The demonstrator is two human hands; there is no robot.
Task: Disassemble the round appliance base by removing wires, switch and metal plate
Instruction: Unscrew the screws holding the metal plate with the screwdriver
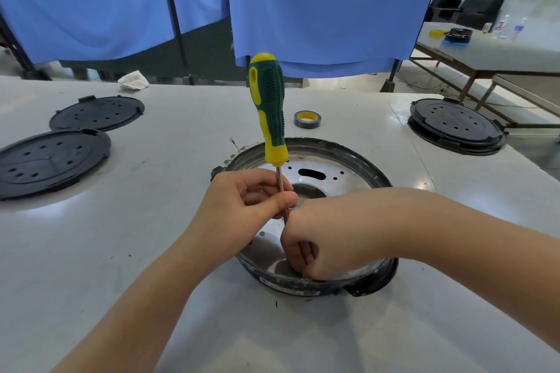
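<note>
White tabletop (pixel 121 251) held the round appliance base (pixel 306 281) at its centre; over it the left hand (pixel 242 203) pinched an upright screwdriver (pixel 268 109) by its shaft, the right hand (pixel 327 239) curled fingers inside its near rim, grip unclear.

Upright screwdriver (pixel 268 109) pinched by left hand (pixel 242 200) over round base (pixel 357 157).

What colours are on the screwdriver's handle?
Green and yellow: the screwdriver handle shows clearly in the head view, standing upright above the left hand.
</note>
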